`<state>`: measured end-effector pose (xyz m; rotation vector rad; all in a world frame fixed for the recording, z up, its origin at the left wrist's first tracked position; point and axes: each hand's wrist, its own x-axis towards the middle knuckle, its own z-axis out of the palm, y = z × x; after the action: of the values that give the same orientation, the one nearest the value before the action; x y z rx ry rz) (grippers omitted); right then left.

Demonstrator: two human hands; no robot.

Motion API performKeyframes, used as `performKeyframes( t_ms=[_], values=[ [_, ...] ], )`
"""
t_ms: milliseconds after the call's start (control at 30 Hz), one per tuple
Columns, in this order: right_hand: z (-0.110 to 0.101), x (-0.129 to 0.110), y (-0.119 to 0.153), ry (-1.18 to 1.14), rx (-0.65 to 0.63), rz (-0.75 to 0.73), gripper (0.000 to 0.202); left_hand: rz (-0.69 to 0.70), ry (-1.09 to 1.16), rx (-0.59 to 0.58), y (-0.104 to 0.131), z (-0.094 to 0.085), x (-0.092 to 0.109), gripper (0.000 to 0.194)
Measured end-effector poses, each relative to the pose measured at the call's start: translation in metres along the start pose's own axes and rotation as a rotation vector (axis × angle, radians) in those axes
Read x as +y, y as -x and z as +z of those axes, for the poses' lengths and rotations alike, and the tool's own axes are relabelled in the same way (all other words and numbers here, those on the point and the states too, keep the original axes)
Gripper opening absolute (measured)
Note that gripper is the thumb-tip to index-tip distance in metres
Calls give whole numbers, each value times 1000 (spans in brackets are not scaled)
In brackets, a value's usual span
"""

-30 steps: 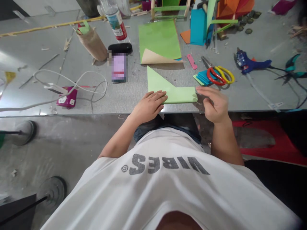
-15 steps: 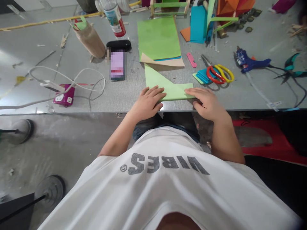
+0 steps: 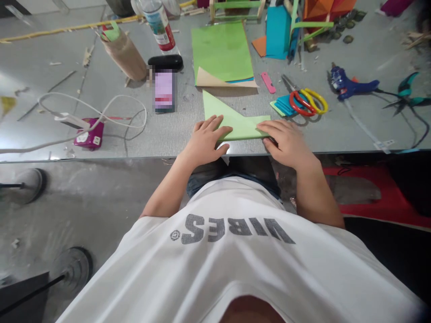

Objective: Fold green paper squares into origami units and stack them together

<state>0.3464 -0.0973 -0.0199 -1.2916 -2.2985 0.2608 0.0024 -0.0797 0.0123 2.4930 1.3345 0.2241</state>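
Observation:
A folded sheet of light green paper (image 3: 232, 119) lies flat near the table's front edge, with a tall point at its left and a narrow strip to the right. On its left end rests my left hand (image 3: 207, 141), fingers spread and pressing down. My right hand (image 3: 284, 139) lies over the paper's right end, fingers stretched out on top and the thumb by the near edge. Just beyond is a stack of coloured paper (image 3: 222, 51), green on top, its near edge curling up to show a tan sheet.
Right of the paper are a pink cutter (image 3: 268, 82), scissors (image 3: 311, 102) on blue folded pieces, a blue glue gun (image 3: 353, 85) and pliers (image 3: 406, 96). To the left are a phone (image 3: 164, 89), a bottle (image 3: 160, 27), a brown cup (image 3: 124, 56) and a purple plug adapter (image 3: 90, 134) with white cable.
My right hand has slid slightly left along the folded paper. My left hand stays nearly in place on its left end.

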Motion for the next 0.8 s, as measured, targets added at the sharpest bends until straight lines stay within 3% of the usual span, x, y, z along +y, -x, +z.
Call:
performKeyframes(
  t_ms=[133, 267, 400, 533, 667, 800],
  values=[
    [1, 17, 1, -160, 56, 15, 56, -5, 1, 2, 0, -1, 0, 66],
    [3, 37, 7, -430, 237, 86, 61, -10, -1, 4, 0, 1, 1, 66],
    [6, 33, 17, -309, 361, 47, 50, -14, -3, -3, 0, 1, 2, 67],
    [7, 18, 22, -135, 289, -52, 45, -6, 3, 4, 1, 1, 1, 66],
    [4, 10, 19, -8, 113, 22, 54, 1, 10, 2, 1, 0, 0, 65],
    [1, 10, 17, 26, 69, 27, 56, 4, 25, -5, 0, -4, -3, 64]
  ],
)
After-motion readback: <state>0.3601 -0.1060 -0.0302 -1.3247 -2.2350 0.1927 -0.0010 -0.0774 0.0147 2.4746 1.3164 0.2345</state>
